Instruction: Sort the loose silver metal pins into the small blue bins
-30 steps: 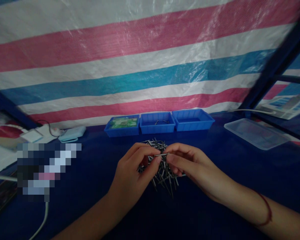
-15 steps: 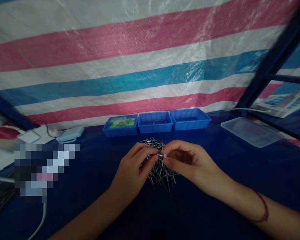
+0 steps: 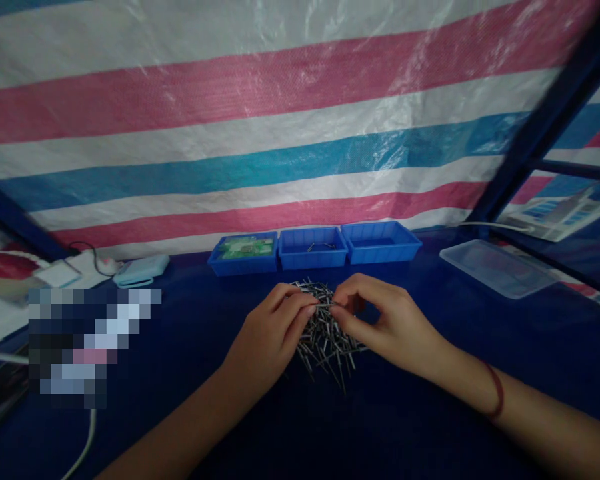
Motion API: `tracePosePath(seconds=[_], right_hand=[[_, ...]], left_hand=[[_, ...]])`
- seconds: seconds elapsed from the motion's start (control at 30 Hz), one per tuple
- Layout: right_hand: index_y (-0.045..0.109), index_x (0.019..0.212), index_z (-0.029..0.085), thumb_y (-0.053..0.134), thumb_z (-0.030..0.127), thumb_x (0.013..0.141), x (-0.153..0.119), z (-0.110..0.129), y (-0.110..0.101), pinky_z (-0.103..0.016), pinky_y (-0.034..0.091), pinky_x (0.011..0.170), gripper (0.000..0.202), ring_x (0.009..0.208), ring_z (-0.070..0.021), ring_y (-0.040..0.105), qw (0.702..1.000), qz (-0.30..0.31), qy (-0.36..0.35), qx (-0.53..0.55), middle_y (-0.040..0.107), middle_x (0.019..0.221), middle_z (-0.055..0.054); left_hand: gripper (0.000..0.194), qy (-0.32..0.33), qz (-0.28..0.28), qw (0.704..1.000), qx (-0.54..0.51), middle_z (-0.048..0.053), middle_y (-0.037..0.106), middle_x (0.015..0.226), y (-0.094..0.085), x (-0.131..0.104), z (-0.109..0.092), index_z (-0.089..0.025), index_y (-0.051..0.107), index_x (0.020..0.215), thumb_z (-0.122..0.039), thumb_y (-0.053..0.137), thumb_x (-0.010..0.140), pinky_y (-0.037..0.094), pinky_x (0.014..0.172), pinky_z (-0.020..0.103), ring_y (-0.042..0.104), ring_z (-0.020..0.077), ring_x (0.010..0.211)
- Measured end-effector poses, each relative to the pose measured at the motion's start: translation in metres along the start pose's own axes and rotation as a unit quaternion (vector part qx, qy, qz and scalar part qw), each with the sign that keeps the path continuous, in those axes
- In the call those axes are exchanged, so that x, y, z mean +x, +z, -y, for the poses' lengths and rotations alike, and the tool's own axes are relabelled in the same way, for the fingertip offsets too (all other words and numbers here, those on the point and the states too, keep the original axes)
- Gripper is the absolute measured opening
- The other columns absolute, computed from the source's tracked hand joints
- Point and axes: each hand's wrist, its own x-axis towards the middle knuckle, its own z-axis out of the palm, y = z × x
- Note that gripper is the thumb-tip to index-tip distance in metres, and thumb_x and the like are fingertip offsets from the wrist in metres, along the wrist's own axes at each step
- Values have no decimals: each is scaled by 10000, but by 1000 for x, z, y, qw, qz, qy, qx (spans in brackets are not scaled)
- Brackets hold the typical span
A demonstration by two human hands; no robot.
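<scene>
A heap of thin metal rivets (image 3: 325, 340) lies on the dark blue table, partly covered by both hands. Just above it, one slim metal rivet (image 3: 324, 305) is held level between the two hands. My left hand (image 3: 275, 327) pinches its left end between thumb and fingertips. At its right end, the thumb and index finger of my right hand (image 3: 385, 323) are closed on it. Behind the heap stand three blue bins: the left bin (image 3: 245, 265) holds green-and-clear packets, the middle bin (image 3: 313, 258) a few metal pieces, and the right bin (image 3: 383, 251) shows nothing inside.
A clear plastic lid (image 3: 500, 267) lies to the right on the table (image 3: 460, 320). At the left are a light blue case (image 3: 143, 269), a white adapter (image 3: 57, 275), cables and a blurred-out item. A striped sheet (image 3: 260, 153) hangs behind, between dark blue posts.
The rivet has turned: its round head faced the camera at my right fingertips and is now hidden. My right hand has shifted slightly, and the view has moved a little.
</scene>
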Motion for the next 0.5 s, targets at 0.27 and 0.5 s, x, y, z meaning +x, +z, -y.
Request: tracePosePath(seconds=[0.27, 0.5], right_hand=[[583, 797, 173, 501, 305, 846, 64, -45, -5, -272, 430, 607, 162, 638, -139, 563, 974, -142, 46, -171, 632, 729, -34], [634, 803, 149, 532, 260, 790, 71, -76, -3, -326, 407, 654, 151, 691, -197, 577, 961, -124, 64, -239, 659, 763, -79]], left_hand=[[238, -29, -24, 999, 21, 47, 609, 925, -4, 2, 14, -184, 524, 1127, -233, 472, 900, 510, 666, 302, 582, 134, 699], [181, -50, 22, 997, 61, 33, 628, 890, -7, 3, 27, -186, 585, 1025, -205, 466, 889, 492, 701, 321, 595, 153, 745]])
